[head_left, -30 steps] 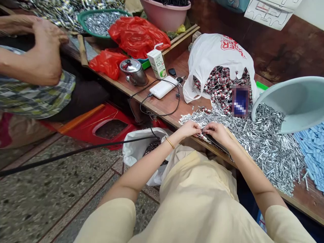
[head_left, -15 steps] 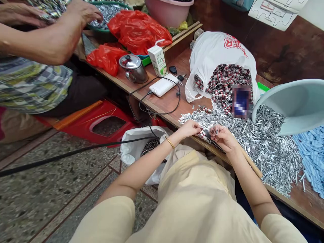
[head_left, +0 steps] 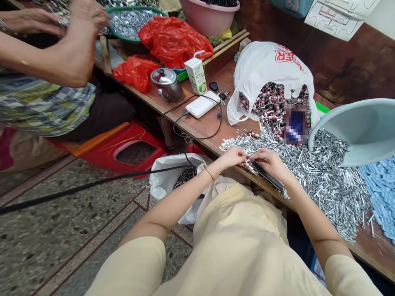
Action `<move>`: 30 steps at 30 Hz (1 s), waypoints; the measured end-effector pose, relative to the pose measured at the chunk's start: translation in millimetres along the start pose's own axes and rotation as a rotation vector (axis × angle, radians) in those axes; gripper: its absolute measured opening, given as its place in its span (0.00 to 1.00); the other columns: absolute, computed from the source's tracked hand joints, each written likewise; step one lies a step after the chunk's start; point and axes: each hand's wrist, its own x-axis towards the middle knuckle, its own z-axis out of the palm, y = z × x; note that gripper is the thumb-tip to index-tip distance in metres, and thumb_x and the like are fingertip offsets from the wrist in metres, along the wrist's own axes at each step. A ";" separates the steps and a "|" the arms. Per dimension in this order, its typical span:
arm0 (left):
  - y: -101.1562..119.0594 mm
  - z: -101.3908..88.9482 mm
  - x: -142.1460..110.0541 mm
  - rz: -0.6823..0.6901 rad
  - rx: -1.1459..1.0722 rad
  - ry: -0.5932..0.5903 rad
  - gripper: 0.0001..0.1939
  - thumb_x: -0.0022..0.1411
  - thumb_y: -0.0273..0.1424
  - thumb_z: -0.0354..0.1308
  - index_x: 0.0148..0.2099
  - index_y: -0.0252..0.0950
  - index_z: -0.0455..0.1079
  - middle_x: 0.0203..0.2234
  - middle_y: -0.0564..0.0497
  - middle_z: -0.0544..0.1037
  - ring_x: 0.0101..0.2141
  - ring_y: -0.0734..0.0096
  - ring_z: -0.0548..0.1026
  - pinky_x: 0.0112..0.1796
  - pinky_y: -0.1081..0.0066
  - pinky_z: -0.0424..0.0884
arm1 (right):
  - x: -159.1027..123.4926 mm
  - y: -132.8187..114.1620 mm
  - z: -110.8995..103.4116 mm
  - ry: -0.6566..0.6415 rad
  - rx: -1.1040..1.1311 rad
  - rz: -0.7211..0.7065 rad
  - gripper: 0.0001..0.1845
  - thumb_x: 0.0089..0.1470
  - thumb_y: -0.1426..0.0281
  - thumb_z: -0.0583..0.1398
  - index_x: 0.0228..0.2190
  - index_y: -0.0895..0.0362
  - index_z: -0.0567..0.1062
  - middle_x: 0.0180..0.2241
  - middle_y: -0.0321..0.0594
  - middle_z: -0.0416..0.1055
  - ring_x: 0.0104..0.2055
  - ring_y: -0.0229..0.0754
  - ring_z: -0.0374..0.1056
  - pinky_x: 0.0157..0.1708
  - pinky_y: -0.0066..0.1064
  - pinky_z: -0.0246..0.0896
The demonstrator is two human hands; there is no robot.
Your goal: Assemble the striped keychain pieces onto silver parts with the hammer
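At the table's front edge my left hand (head_left: 235, 156) is closed in a pinch, its fingertips almost meeting those of my right hand (head_left: 269, 163). The right fingers are also pinched together; whatever sits between the fingertips is too small and covered to make out. Just below them, small silver-and-red metal pieces (head_left: 251, 167) lie against the end of a long dark bar (head_left: 269, 178), which runs along the edge under my right hand. Beyond both hands spreads a heap of small silver metal strips (head_left: 321, 181).
A white plastic bag (head_left: 247, 68) spills red-and-silver parts behind the heap. To its right a grey-blue basin (head_left: 367, 131) lies tipped, near light blue pieces (head_left: 381, 197). Leftward are a power bank (head_left: 203, 105), a metal cup (head_left: 169, 87) and a co-worker's arm (head_left: 61, 59). A white sack (head_left: 160, 174) stands below.
My right hand has come left and down to my left fingertips, uncovering more of the dark bar. My left hand stays nearly in place. The co-worker's hand has pulled left from the green basin.
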 end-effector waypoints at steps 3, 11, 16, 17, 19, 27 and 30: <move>0.3 -0.3 0.5 0.011 0.001 -0.004 0.06 0.50 0.31 0.62 0.25 0.33 0.74 0.16 0.55 0.72 0.21 0.75 0.69 0.24 0.76 0.63 | 9.7 -1.1 -3.5 -0.123 -0.236 -0.098 0.24 0.50 0.85 0.54 0.37 0.53 0.84 0.35 0.40 0.78 0.39 0.42 0.70 0.42 0.33 0.63; 5.7 -0.6 -2.0 0.046 0.007 0.024 0.11 0.51 0.33 0.64 0.22 0.33 0.71 0.14 0.57 0.70 0.20 0.76 0.67 0.24 0.76 0.62 | 23.0 -23.0 -3.0 -0.252 -0.589 -0.066 0.26 0.49 0.86 0.53 0.45 0.56 0.78 0.32 0.40 0.74 0.35 0.42 0.66 0.35 0.28 0.54; 13.4 -2.9 -4.8 0.041 0.053 -0.001 0.09 0.52 0.27 0.60 0.21 0.33 0.70 0.15 0.55 0.72 0.20 0.75 0.67 0.24 0.76 0.59 | 29.2 -35.7 4.1 -0.307 -0.778 -0.003 0.24 0.49 0.86 0.52 0.46 0.58 0.71 0.34 0.43 0.73 0.34 0.43 0.65 0.32 0.29 0.48; 15.0 -3.3 -5.4 0.038 0.062 0.000 0.09 0.51 0.26 0.59 0.20 0.33 0.70 0.14 0.55 0.72 0.20 0.75 0.67 0.23 0.76 0.59 | 30.6 -36.6 5.6 -0.314 -0.793 0.014 0.24 0.50 0.86 0.52 0.46 0.58 0.70 0.35 0.44 0.73 0.35 0.44 0.65 0.32 0.29 0.47; 17.7 -3.8 -6.7 0.019 0.052 0.002 0.09 0.50 0.25 0.59 0.20 0.33 0.69 0.14 0.55 0.71 0.20 0.75 0.67 0.23 0.76 0.60 | 33.2 -37.3 7.6 -0.330 -0.797 0.042 0.23 0.50 0.86 0.51 0.46 0.58 0.68 0.36 0.44 0.74 0.35 0.44 0.66 0.32 0.30 0.47; 21.6 -0.3 -6.7 -0.130 -0.154 -0.069 0.07 0.47 0.21 0.55 0.21 0.33 0.70 0.16 0.54 0.72 0.23 0.73 0.74 0.27 0.76 0.70 | 40.6 -43.0 5.2 -0.408 -0.790 0.083 0.22 0.53 0.85 0.49 0.49 0.59 0.61 0.36 0.46 0.76 0.33 0.44 0.67 0.32 0.30 0.49; 21.1 -2.4 -6.5 -0.116 -0.198 -0.096 0.07 0.47 0.21 0.56 0.19 0.33 0.67 0.15 0.55 0.71 0.21 0.75 0.73 0.26 0.78 0.70 | 43.5 -46.4 4.6 -0.427 -0.830 0.093 0.23 0.53 0.86 0.49 0.49 0.59 0.60 0.36 0.48 0.77 0.34 0.44 0.68 0.33 0.31 0.51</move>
